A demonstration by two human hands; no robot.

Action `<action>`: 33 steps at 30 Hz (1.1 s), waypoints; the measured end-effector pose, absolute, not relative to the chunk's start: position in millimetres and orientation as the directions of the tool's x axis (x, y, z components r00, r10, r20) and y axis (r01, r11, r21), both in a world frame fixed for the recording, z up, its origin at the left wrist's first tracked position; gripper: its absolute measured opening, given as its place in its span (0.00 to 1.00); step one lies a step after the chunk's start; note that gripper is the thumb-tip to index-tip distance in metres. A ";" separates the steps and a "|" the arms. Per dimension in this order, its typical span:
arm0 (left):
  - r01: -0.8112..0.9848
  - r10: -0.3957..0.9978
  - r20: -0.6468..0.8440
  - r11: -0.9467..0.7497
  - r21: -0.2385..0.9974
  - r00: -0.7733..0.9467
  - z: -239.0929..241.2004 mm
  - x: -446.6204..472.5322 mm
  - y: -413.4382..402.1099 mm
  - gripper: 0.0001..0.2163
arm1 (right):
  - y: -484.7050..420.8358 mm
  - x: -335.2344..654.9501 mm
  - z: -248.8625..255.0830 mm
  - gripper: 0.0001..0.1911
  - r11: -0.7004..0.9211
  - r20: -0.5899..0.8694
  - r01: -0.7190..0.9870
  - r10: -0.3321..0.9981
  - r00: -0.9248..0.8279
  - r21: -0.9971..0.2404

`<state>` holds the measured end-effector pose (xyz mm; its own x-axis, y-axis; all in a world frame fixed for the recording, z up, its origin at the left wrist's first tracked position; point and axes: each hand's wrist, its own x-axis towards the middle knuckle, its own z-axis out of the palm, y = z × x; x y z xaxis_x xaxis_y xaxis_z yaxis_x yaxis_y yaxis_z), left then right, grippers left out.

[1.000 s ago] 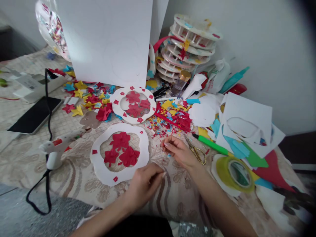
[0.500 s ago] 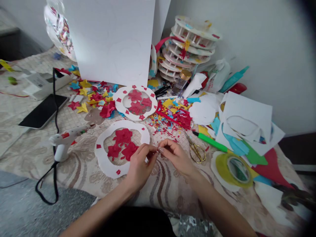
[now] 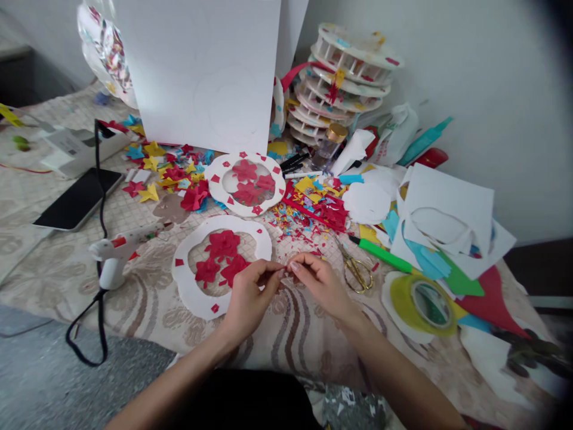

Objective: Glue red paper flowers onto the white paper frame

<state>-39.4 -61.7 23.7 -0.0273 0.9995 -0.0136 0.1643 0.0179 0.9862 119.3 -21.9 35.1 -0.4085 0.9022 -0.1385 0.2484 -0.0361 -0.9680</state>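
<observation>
My left hand [image 3: 251, 292] and my right hand [image 3: 319, 283] meet fingertip to fingertip over the front of the table. Each is closed in a pinch; a tiny reddish bit seems to show between them, too small to name. Left of my hands lies a white scalloped paper ring [image 3: 188, 292] with small red pieces on its rim and red paper flowers [image 3: 222, 243] inside its opening. My left hand covers part of its right edge. Behind it lies a similar ring [image 3: 215, 194], also with red flowers. Gold-handled scissors [image 3: 358, 275] lie just right of my right hand.
A glue gun [image 3: 114, 257] with a black cord and a phone [image 3: 76, 200] lie left. Paper scraps [image 3: 317, 209] spread across the middle. On the right are a green marker [image 3: 385, 255], yellow tape [image 3: 403, 301] and white sheets [image 3: 452, 197]. Tiered white discs [image 3: 344, 89] stand behind.
Both hands stay pinched together; their fingertips have shifted slightly, and my left hand has moved a little left. The view has tilted slightly. Objects on the table stay put.
</observation>
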 end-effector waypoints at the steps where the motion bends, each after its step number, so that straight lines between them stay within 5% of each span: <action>1: 0.116 0.999 -0.049 0.051 0.992 -0.021 23.8 -39.8 -61.4 0.09 | -22.0 119.1 34.9 0.10 -0.035 -0.137 0.249 0.903 -0.407 -0.968; 6: -0.063 0.982 -0.188 0.190 0.980 0.030 21.6 -42.2 -59.7 0.12 | -22.7 117.0 35.5 0.10 0.007 -0.107 0.265 0.906 -0.410 -0.964; 10: -0.137 0.970 -0.238 0.243 0.960 0.054 22.0 -43.4 -57.9 0.12 | -24.6 115.1 36.8 0.06 0.199 0.079 0.262 0.910 -0.406 -0.944; 18: -0.354 0.928 -0.343 0.373 0.858 0.146 24.8 -50.8 -56.1 0.10 | -26.6 115.4 33.2 0.16 0.681 0.422 0.387 0.708 -0.567 -0.622; 28: -0.591 0.827 -0.433 0.560 0.581 0.357 26.5 -68.4 -67.0 0.09 | -21.6 106.5 32.5 0.16 0.733 0.478 0.232 0.615 -0.627 -0.640; 33: -0.529 0.827 -0.400 0.561 0.637 0.396 25.8 -81.2 -72.5 0.08 | -18.8 99.0 33.7 0.11 0.679 0.442 0.125 0.596 -0.671 -0.724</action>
<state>-81.2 -72.5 25.8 0.3963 0.8265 -0.3997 -0.5286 0.5614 0.6367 99.0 -18.8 33.7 -0.6705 0.5956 0.4423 0.1253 0.6786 -0.7238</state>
